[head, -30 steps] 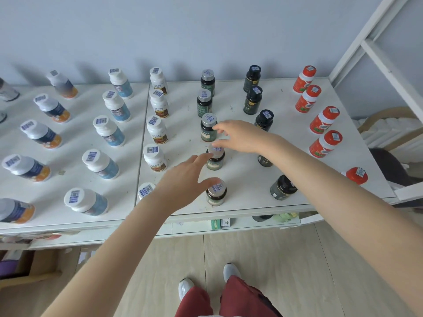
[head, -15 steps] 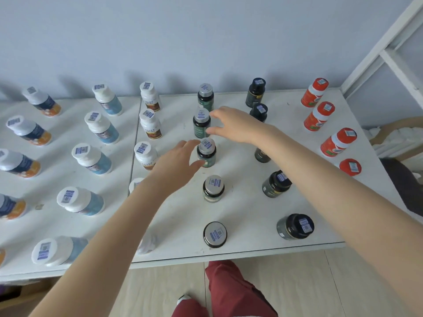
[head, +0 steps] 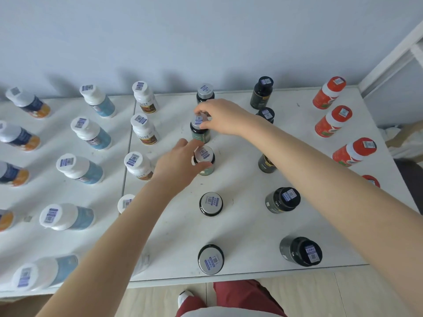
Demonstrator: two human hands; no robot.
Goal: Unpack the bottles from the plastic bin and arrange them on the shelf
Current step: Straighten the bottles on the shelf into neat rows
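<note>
Rows of bottles stand on the white shelf top [head: 238,227]. In the middle column of dark green bottles with silver lids, my right hand [head: 223,116] pinches the lid of the second bottle from the back [head: 199,131]. My left hand [head: 177,163] curls round the third bottle [head: 205,160], thumb on its front side. Two more silver-lidded bottles [head: 210,204] [head: 210,259] stand nearer me in that column. The plastic bin is out of view.
White-capped blue and orange bottles [head: 79,169] fill the left shelf panel. Black-capped bottles [head: 283,200] and red-capped orange bottles [head: 330,121] stand to the right. A white frame post [head: 393,51] rises at the right; the wall is close behind.
Both hands reached farther back along the silver-lid column and closed on bottles: the right onto the second bottle's lid, the left round the third. The view moved closer over the shelf.
</note>
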